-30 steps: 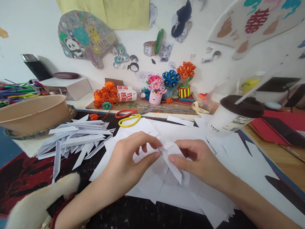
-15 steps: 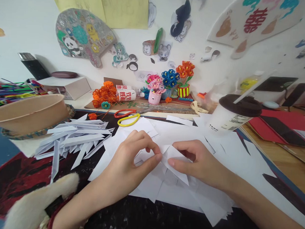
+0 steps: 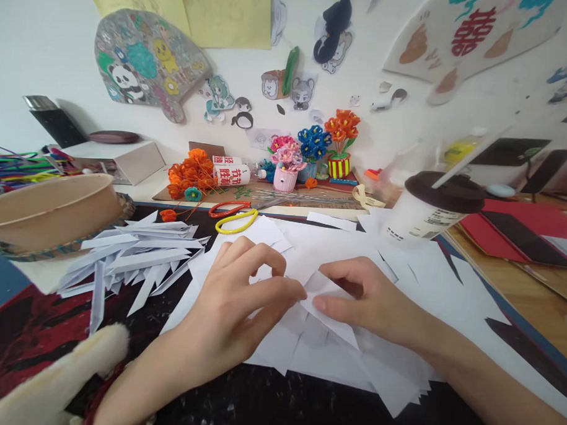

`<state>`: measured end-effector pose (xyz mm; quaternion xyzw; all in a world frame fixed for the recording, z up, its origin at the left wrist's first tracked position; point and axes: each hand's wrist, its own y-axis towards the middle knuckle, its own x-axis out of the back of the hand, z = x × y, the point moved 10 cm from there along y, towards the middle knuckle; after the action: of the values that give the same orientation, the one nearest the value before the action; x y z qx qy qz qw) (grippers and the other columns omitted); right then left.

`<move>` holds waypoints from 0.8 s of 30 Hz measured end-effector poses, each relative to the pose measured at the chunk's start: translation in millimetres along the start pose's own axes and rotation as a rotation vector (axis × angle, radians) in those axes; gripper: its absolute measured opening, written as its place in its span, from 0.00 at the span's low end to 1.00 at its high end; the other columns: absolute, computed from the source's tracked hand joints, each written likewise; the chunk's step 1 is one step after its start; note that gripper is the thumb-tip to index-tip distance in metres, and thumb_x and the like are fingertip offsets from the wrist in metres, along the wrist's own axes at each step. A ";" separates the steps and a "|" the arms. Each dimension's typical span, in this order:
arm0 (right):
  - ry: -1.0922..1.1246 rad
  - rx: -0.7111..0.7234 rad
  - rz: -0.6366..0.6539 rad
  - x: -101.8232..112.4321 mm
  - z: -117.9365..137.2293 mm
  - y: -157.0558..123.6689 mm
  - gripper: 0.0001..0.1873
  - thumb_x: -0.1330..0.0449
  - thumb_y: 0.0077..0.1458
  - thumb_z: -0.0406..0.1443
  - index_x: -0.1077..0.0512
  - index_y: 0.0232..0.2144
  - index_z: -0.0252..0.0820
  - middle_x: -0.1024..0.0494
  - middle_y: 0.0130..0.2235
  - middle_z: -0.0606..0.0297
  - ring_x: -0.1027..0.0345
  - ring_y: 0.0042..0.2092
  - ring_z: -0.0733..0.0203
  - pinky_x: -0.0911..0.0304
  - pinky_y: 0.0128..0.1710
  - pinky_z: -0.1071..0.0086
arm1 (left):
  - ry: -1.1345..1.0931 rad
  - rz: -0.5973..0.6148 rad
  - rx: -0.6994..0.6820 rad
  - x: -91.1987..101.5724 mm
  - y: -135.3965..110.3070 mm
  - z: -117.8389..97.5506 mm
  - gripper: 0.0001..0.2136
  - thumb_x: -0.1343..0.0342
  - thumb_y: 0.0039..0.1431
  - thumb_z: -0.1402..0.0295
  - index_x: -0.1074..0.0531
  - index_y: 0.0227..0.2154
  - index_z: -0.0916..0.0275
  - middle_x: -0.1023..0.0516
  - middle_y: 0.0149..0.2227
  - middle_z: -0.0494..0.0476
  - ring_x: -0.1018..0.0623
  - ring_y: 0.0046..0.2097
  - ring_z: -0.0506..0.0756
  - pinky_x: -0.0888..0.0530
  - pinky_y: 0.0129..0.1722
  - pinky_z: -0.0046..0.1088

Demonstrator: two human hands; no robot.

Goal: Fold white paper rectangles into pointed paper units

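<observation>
My right hand [image 3: 362, 299] pinches a small piece of white paper [image 3: 333, 312], thumb on top and fingers behind it. The paper looks folded and slants down to the right. At its left corner, my left hand [image 3: 247, 304] has thumb and index finger closed together on the edge. Both hands are above loose white paper sheets [image 3: 325, 359] spread over the dark table. To the left lies a pile of narrow folded paper strips [image 3: 142, 251]. Scissors [image 3: 236, 222] with one red and one yellow handle lie beyond my left hand, their blades partly hidden.
A lidded cup with a straw [image 3: 420, 211] stands at the right, beside red folders [image 3: 506, 236]. A tan bowl [image 3: 51, 207] is at the left. Along the wall stand orange flowers [image 3: 189, 172], a pink pot [image 3: 284, 180] and a striped pot [image 3: 338, 167]. A white plush shape [image 3: 68, 372] is at lower left.
My left hand's fingertips have shifted slightly right and down along the paper's edge. The right hand keeps hold of the paper, which has tilted a little. The whole view has moved slightly.
</observation>
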<state>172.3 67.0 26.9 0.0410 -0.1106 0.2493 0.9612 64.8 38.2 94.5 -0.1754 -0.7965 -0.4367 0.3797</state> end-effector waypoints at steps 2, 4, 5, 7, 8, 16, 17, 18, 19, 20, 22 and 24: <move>-0.028 0.004 -0.006 0.5 0.2 -0.2 0.11 0.40 0.52 0.35 0.35 0.20 0.41 0.43 0.23 0.72 0.49 0.26 0.67 0.48 0.25 0.73 | 0.030 0.014 -0.009 -2.3 0.3 0.0 0.10 0.44 0.59 0.78 0.24 0.38 0.55 0.30 0.36 0.53 0.34 0.36 0.53 0.39 0.35 0.32; -0.062 0.006 -0.012 1.3 0.0 -0.3 0.13 0.40 0.52 0.35 0.38 0.20 0.41 0.46 0.23 0.73 0.52 0.27 0.68 0.51 0.25 0.73 | 0.040 0.024 -0.009 -3.8 1.1 1.0 0.09 0.43 0.59 0.76 0.24 0.37 0.55 0.30 0.36 0.53 0.34 0.36 0.53 0.40 0.36 0.32; -0.082 0.008 -0.017 2.0 -0.1 -0.2 0.14 0.40 0.52 0.34 0.40 0.19 0.41 0.48 0.23 0.73 0.53 0.27 0.68 0.53 0.24 0.72 | 0.039 0.034 -0.004 -4.7 1.5 2.0 0.08 0.43 0.60 0.75 0.24 0.37 0.56 0.30 0.36 0.53 0.34 0.37 0.53 0.40 0.36 0.32; -0.120 0.012 -0.023 2.9 -0.3 0.1 0.16 0.40 0.52 0.34 0.43 0.19 0.41 0.50 0.23 0.73 0.54 0.27 0.68 0.54 0.24 0.72 | 0.035 0.064 0.009 -7.1 2.2 3.9 0.06 0.43 0.61 0.74 0.25 0.37 0.56 0.30 0.37 0.53 0.35 0.37 0.54 0.40 0.37 0.33; -0.137 0.014 -0.018 2.7 -0.4 0.3 0.16 0.40 0.52 0.33 0.44 0.19 0.41 0.50 0.23 0.74 0.55 0.26 0.68 0.55 0.24 0.72 | 0.035 0.085 0.014 -8.7 2.4 4.7 0.05 0.43 0.61 0.73 0.25 0.37 0.56 0.30 0.37 0.53 0.35 0.38 0.54 0.40 0.37 0.33; -0.292 0.061 -0.003 -1.0 8.1 -1.5 0.19 0.41 0.51 0.30 0.49 0.19 0.41 0.51 0.23 0.75 0.55 0.26 0.68 0.55 0.25 0.72 | 0.150 0.103 -0.081 -15.3 0.9 0.5 0.05 0.48 0.64 0.72 0.27 0.35 0.58 0.30 0.37 0.54 0.37 0.36 0.54 0.44 0.37 0.33; -0.315 0.065 -0.003 -1.6 8.9 -1.6 0.18 0.41 0.51 0.30 0.48 0.19 0.41 0.50 0.23 0.74 0.54 0.27 0.68 0.54 0.25 0.72 | 0.181 0.090 -0.106 -15.7 0.3 -1.1 0.06 0.48 0.65 0.73 0.27 0.35 0.59 0.30 0.37 0.54 0.37 0.36 0.54 0.45 0.36 0.33; -0.335 0.072 -0.002 -2.3 9.7 -1.7 0.17 0.42 0.51 0.30 0.47 0.19 0.41 0.49 0.23 0.74 0.53 0.27 0.68 0.53 0.25 0.72 | 0.215 0.078 -0.132 -16.1 -0.3 -2.8 0.06 0.49 0.65 0.74 0.28 0.35 0.59 0.30 0.37 0.54 0.37 0.36 0.54 0.45 0.36 0.33; -0.353 0.079 -0.004 -2.8 10.3 -1.7 0.17 0.42 0.51 0.30 0.47 0.19 0.41 0.47 0.23 0.74 0.51 0.27 0.68 0.52 0.26 0.72 | 0.250 0.075 -0.158 -17.0 -1.0 -4.6 0.06 0.49 0.64 0.75 0.28 0.35 0.59 0.29 0.37 0.54 0.37 0.35 0.54 0.45 0.37 0.33; -0.369 0.091 -0.007 -3.2 11.2 -1.7 0.16 0.42 0.51 0.30 0.46 0.19 0.41 0.46 0.23 0.74 0.51 0.27 0.68 0.52 0.26 0.72 | 0.285 0.079 -0.180 -18.3 -1.6 -6.1 0.07 0.49 0.63 0.76 0.29 0.36 0.59 0.29 0.37 0.54 0.37 0.35 0.55 0.45 0.37 0.34; -0.403 0.120 -0.013 -3.9 13.0 -2.0 0.16 0.42 0.51 0.30 0.45 0.19 0.41 0.45 0.23 0.74 0.50 0.27 0.69 0.51 0.25 0.72 | 0.337 0.110 -0.219 -22.0 -2.9 -8.9 0.07 0.50 0.62 0.78 0.30 0.37 0.60 0.29 0.37 0.55 0.37 0.36 0.55 0.45 0.37 0.34; -0.433 0.148 -0.012 -5.2 14.8 -2.5 0.16 0.41 0.51 0.30 0.46 0.19 0.41 0.45 0.22 0.75 0.50 0.26 0.69 0.52 0.25 0.73 | 0.360 0.150 -0.247 -25.7 -3.9 -11.1 0.08 0.51 0.60 0.79 0.31 0.37 0.61 0.29 0.38 0.56 0.37 0.36 0.56 0.45 0.38 0.35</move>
<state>166.2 60.3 40.0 0.1646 -0.2953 0.2364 0.9109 84.2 28.2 76.5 -0.1986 -0.6410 -0.5255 0.5230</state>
